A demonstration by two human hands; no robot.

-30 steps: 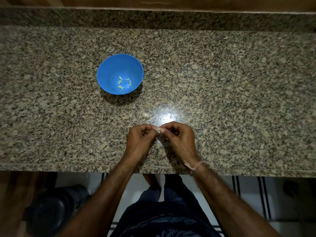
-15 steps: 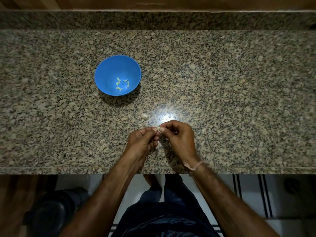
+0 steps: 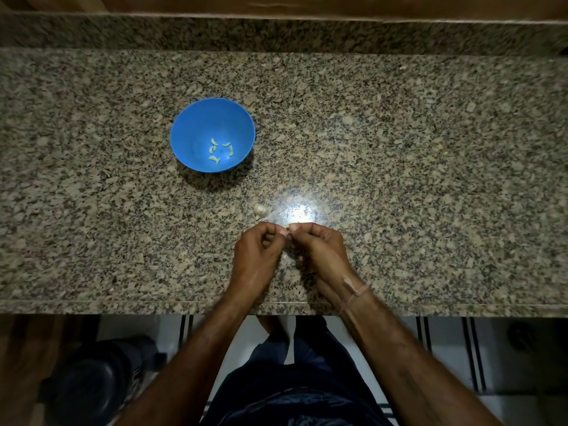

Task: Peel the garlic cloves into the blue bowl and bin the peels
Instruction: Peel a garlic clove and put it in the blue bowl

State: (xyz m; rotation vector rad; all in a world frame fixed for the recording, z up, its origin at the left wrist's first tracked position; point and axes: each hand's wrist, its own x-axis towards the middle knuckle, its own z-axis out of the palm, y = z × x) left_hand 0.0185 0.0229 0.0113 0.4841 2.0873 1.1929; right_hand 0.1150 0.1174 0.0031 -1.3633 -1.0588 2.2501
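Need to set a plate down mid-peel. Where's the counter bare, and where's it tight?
Widest bare granite: the counter right of the right hand. Also bare: left of the blue bowl and left hand, and the strip between bowl and back ledge. Tight: between bowl and hands, where a loose garlic piece lies and both hands pinch a clove.

Both forearms cross the near edge of the bench (image 3: 415, 186), near its middle, and converge. Left hand (image 3: 256, 259) and right hand (image 3: 322, 255) sit side by side, backs up, fingers curled. Thumb and forefinger tips of both meet, pinching a small garlic clove (image 3: 287, 233) between the two hands.
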